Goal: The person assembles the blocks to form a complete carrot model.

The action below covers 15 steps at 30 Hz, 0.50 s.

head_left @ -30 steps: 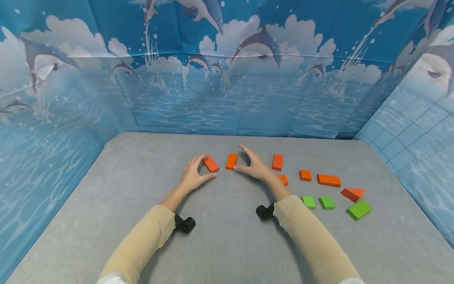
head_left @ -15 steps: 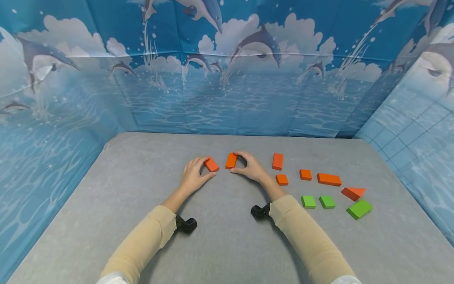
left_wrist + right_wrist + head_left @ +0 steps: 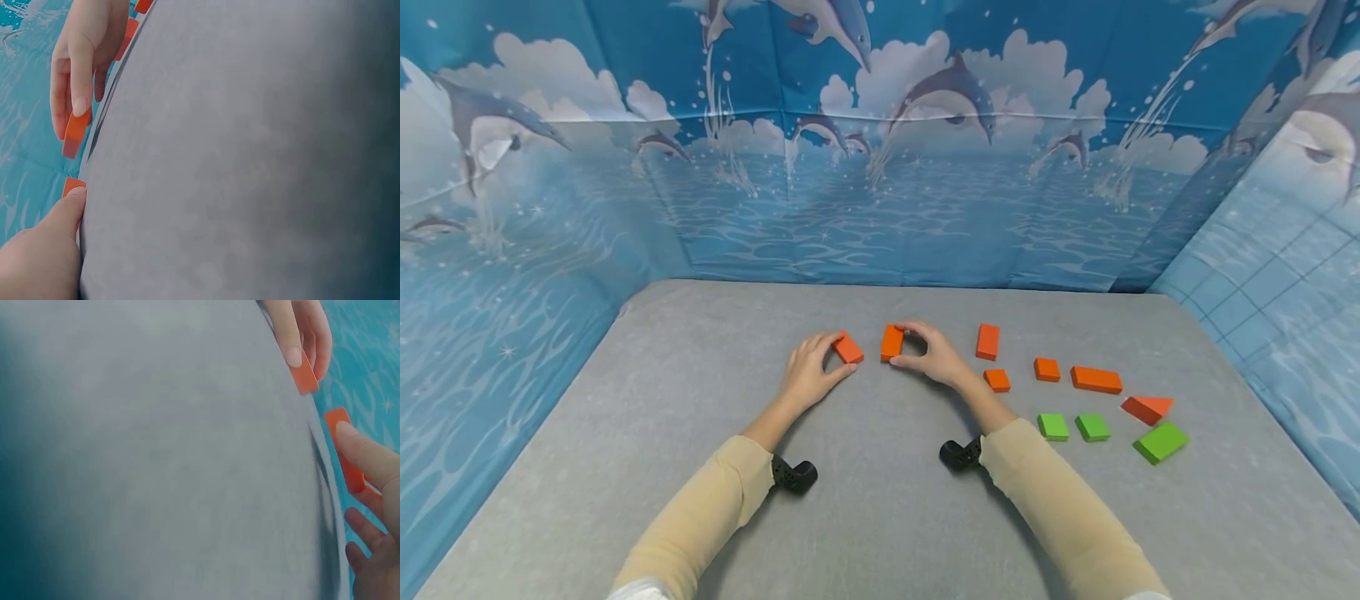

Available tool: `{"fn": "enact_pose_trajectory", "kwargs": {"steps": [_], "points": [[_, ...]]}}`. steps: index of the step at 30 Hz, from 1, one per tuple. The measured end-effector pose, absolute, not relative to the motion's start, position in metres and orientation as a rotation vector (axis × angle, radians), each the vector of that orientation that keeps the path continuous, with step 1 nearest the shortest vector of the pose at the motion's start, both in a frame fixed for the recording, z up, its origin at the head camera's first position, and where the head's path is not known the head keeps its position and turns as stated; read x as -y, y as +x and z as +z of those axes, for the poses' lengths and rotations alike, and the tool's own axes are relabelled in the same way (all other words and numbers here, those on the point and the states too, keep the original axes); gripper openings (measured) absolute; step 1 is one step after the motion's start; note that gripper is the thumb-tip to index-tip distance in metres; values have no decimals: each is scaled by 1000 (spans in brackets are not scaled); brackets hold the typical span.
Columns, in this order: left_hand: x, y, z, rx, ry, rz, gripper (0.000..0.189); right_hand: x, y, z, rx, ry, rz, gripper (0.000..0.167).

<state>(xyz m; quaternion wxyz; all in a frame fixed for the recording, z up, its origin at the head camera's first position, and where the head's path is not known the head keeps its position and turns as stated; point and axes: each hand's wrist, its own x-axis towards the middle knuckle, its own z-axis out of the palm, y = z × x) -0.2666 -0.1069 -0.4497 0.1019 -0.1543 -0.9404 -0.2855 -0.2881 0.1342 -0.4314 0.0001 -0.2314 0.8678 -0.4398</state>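
Fingers and thumb of my left hand [image 3: 808,367] pinch the ends of a red-orange rectangular block [image 3: 848,347], which lies slanted left of centre. Just to its right, an orange rectangular block [image 3: 892,342] is pinched by my right hand [image 3: 937,358], thumb at the near end and a finger at the far end. A narrow gap of bare table separates the two blocks. In the right wrist view, the right thumb lies along the orange block [image 3: 345,453], while the left hand's block [image 3: 304,374] shows above. The left wrist view shows the left thumb on its block [image 3: 74,183].
Right of my hands lie an upright-set orange block [image 3: 988,342], small orange blocks [image 3: 1047,369], a long orange block [image 3: 1097,380] and an orange triangular block [image 3: 1147,408]. Nearer are green blocks [image 3: 1053,427]. A dolphin-print curtain [image 3: 880,200] backs the grey table [image 3: 880,517].
My right hand has come in from the right and gripped the orange block, then shifted it slightly right and nearer. The left hand stays on its block, almost unmoved.
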Motion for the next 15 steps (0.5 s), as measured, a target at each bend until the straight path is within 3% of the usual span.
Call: {"fn": "enact_pose_trajectory", "kwargs": {"steps": [15], "points": [[108,-268,-451,2783,-463,-822,61,-146,-253,-434,-2599,-767,-1383,60]]}}
